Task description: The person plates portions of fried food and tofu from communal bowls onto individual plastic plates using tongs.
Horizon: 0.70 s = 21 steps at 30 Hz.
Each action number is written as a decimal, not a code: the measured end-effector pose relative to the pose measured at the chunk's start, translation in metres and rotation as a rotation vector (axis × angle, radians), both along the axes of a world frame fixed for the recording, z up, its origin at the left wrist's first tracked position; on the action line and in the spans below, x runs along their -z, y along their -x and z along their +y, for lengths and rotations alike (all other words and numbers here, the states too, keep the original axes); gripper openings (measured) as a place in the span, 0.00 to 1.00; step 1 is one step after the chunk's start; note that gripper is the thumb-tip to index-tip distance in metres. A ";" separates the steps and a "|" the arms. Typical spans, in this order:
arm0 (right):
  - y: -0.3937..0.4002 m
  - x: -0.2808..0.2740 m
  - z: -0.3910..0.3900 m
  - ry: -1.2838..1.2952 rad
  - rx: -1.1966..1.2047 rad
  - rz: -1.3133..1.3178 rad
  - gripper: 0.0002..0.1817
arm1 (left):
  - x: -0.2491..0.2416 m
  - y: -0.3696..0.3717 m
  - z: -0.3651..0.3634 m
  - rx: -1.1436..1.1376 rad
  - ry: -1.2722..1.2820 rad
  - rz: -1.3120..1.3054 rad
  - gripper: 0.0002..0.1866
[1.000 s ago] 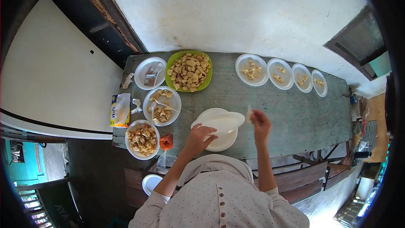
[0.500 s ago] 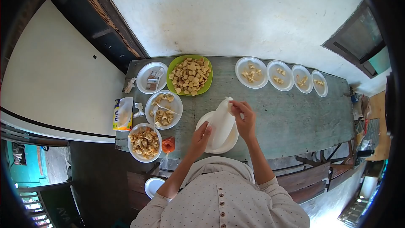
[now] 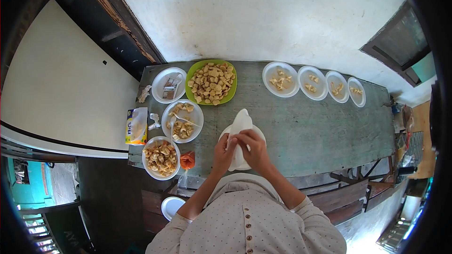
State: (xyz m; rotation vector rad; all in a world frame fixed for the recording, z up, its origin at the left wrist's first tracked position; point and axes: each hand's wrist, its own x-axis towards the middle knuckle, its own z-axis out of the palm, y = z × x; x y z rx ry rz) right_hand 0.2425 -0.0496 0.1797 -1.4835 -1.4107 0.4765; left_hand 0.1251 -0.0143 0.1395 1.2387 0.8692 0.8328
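Note:
My left hand and my right hand are close together near the table's front edge. Between them a white plate is held tilted up almost on edge, with the fingers of both hands closed on its sides. Beneath it lies another round white plate, partly covered by the held one and by my hands. To the left of my left hand, a small orange-red plastic packet rests beside a plate of brownish food pieces.
Along the left stand a plate with food and plastic spoons, a green dish heaped with pale brown pieces, a plate with small packets and a tissue pack. Several white plates with small portions line the back right.
My right hand has come down and left from the plate's upper end to beside my left hand. The held plate has turned more edge-on.

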 end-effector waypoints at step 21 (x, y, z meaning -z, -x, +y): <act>0.002 -0.003 -0.007 0.142 -0.012 0.913 0.09 | -0.006 -0.015 -0.014 -0.198 -0.052 -0.126 0.18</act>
